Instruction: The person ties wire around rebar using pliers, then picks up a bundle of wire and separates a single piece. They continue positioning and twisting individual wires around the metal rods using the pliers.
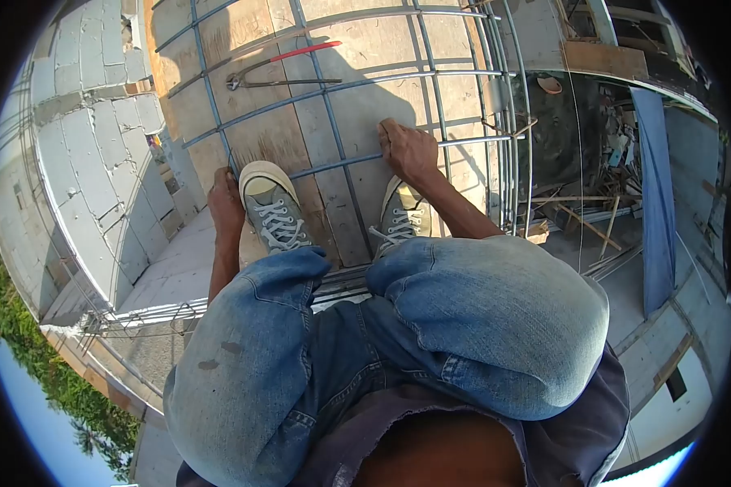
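Observation:
A grid of steel reinforcing bars (335, 126) lies over wooden boards in front of my feet. My right hand (410, 152) is closed around a crosswise bar of the grid, just beyond my right shoe (402, 213). Beside my left shoe (270, 195), my left hand (226, 199) is closed at the near end of a lengthwise bar (214, 109); its fingers are partly hidden. A pair of pincers (234, 81), with one red-sleeved handle and one bare handle, rests spread on the grid, beyond both hands.
I squat on the plywood boards (244, 45). Several bars (503, 105) run bundled along the right edge. Past it, a lower level holds scrap timber (597, 223) and a hanging blue sheet (654, 195). At left, a grey block wall (97, 178) stands beyond the boards' edge.

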